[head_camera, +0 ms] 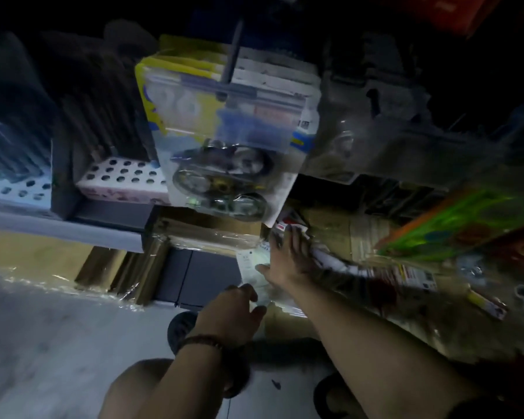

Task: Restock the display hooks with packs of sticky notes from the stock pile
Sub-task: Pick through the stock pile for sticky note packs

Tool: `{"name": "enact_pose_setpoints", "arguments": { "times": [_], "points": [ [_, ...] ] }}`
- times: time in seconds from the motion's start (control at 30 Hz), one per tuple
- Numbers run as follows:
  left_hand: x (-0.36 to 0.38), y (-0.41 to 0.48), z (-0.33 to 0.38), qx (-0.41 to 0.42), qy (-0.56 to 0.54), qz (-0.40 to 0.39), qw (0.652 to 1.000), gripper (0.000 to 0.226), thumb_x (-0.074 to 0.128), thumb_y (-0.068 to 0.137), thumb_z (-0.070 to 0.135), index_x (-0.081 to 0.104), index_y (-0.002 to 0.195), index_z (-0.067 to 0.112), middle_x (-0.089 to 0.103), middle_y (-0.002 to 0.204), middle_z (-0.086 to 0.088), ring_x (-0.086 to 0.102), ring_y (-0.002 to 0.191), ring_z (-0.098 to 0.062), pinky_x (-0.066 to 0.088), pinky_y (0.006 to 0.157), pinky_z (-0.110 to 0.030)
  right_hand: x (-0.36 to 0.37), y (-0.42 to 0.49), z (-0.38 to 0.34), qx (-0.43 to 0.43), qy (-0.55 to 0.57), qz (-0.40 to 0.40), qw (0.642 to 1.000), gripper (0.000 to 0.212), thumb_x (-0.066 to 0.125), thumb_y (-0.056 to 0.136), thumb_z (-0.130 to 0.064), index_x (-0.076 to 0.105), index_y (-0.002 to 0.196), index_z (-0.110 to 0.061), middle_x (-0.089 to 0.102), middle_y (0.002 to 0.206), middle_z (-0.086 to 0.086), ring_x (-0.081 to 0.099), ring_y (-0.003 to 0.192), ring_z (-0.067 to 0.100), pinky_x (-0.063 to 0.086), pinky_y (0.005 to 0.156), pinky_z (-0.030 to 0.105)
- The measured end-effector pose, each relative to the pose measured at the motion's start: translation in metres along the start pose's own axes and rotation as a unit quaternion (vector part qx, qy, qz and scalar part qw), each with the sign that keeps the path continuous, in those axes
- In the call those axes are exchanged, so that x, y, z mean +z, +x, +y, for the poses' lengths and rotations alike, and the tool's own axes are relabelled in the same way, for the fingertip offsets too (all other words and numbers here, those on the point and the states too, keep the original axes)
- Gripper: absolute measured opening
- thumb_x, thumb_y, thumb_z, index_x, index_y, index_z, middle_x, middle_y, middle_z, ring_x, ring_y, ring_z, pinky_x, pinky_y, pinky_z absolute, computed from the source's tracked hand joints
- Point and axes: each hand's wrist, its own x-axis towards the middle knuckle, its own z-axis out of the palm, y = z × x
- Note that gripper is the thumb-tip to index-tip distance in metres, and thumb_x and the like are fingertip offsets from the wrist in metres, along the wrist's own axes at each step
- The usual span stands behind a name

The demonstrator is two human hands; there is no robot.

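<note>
White perforated shelf (120, 173) sits at the far left. To its right is cardboard (194, 231) wrapped in clear film, low against the floor (58, 343). Above that a clear hanging pack (224, 140) dangles from a dark hook (233, 52), which stands high over both hands. Below it the left hand (235, 306), with a bracelet at the wrist, reaches in. Its fingers (244, 290) are curled at the near end of a pale pack (252, 265); the blur hides whether they pinch it or only touch it. The pack is probably sticky notes, though its print cannot be read. It lies flat at the left edge of the stock pile (375, 267), with its long axis running away from the person, roughly in line with the forearms. Just right of it the right hand (288, 254) lies palm down on the pile. Its fingers (295, 241) are spread and straight, gripping nothing, and the thumb points left onto the pack's far half. The pack therefore sits between the two hands, with the left at its near end and the right beside and over its far end. The left hand looks better placed to draw it out while the right steadies the pile. The lift would then go up and slightly left toward the hook. A green pack (445, 225) lies further right on the heap.
</note>
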Motion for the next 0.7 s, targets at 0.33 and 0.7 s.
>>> {"name": "enact_pose_setpoints", "arguments": {
  "times": [0.33,0.7],
  "points": [
    [-0.003,-0.004,0.001,0.003,0.009,-0.013,1.0,0.037,0.057,0.103,0.052,0.061,0.133,0.03,0.063,0.138,-0.004,0.066,0.117,-0.025,0.055,0.103,-0.043,0.015,0.018,0.001,-0.003,-0.074,-0.019,0.997,0.057,0.052,0.109,-0.029,0.031,0.161,-0.018,0.025,0.163,0.037,0.029,0.149,0.053,0.036,0.115,0.065],
    [-0.004,-0.003,0.009,0.014,-0.037,0.004,0.999,0.035,0.06,0.103,0.049,0.064,0.131,0.028,0.066,0.133,-0.002,0.066,0.116,-0.022,0.055,0.1,-0.036,0.01,-0.001,0.044,-0.016,-0.02,0.105,0.994,0.064,0.078,0.076,0.0,0.062,0.137,-0.012,0.075,0.106,0.023,0.075,0.081,0.039,0.063,0.063,0.045]
  ]
}}
